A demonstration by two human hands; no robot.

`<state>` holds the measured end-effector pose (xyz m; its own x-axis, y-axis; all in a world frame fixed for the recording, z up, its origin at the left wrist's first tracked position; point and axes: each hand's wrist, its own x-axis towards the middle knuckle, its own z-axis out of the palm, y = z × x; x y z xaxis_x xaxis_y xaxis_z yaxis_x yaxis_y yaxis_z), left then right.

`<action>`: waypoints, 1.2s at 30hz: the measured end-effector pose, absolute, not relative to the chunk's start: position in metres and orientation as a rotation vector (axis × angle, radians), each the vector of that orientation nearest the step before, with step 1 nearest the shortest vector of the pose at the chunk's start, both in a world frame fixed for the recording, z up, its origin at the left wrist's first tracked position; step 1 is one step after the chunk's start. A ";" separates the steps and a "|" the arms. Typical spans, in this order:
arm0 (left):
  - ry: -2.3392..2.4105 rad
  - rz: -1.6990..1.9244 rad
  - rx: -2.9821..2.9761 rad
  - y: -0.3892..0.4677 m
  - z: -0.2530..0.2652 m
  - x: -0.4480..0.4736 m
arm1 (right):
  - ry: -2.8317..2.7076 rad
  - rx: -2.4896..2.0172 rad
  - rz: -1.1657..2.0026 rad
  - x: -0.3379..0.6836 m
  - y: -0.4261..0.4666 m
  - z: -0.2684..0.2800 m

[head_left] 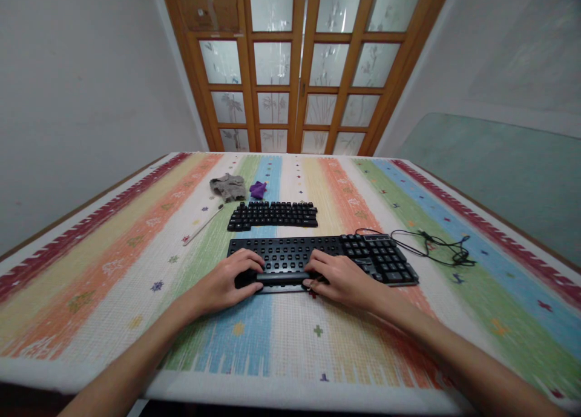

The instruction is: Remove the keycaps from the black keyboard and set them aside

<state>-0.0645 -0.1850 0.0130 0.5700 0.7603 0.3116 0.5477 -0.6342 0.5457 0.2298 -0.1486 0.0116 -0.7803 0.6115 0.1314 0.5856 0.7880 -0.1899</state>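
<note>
A black keyboard (285, 247) lies before me on the striped cloth, with most of its left part bare of keycaps and the number-pad side still capped. A long black space bar (282, 278) lies along its front edge. My left hand (238, 276) curls round the bar's left end, thumb in front and fingers behind. At the right end, my right hand (333, 278) closes on it in the same way. Both sets of fingertips are partly hidden. Behind the keyboard, loose black keycaps (272, 216) are laid out in rows.
A grey rag (228, 187) and a small purple cloth (258, 190) lie at the back left. Nearby rests a thin white brush (203, 225) with a dark tip. The keyboard's black cable (438, 247) is coiled at right. Glazed wooden doors (299, 90) stand beyond the table.
</note>
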 end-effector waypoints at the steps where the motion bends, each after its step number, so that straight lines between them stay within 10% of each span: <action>1: 1.051 0.754 2.420 -0.185 0.012 -0.065 | -2.803 -0.940 0.165 0.230 -0.149 0.011; 36: 0.967 0.827 2.543 -0.190 -0.004 -0.065 | -2.710 -0.609 -0.189 0.233 -0.152 -0.007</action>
